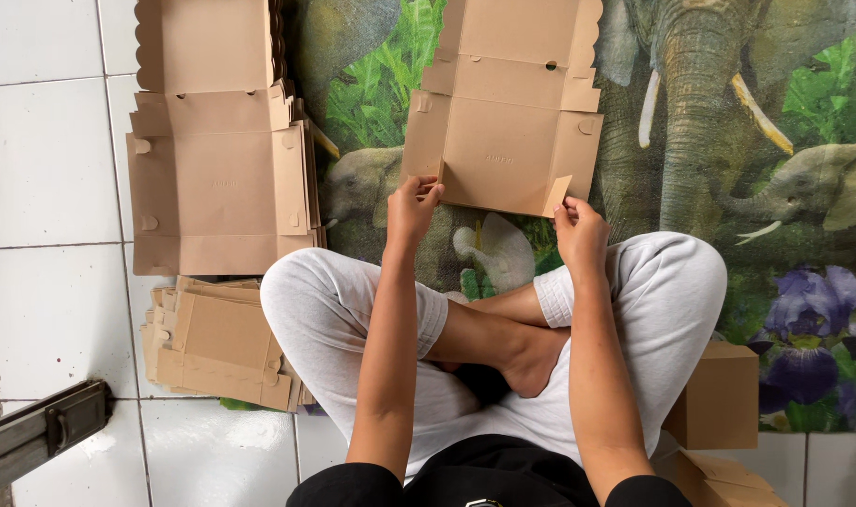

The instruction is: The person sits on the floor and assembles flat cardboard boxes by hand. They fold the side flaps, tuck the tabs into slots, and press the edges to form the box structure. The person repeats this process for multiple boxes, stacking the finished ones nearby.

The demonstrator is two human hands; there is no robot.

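Observation:
A flat brown cardboard box blank [508,103] lies unfolded on a mat in front of my crossed legs. My left hand [412,208] pinches the near left corner flap of the blank. My right hand [581,233] grips the near right corner flap, which is bent up a little. Both forearms reach forward over my knees in light grey trousers.
A stack of the same flat box blanks [216,150] lies on the white tiled floor to the left, with a second, messier pile [216,347] nearer. Folded brown boxes [719,394] sit by my right knee. The mat [728,122] shows elephants and leaves. A dark metal bar [43,427] is at lower left.

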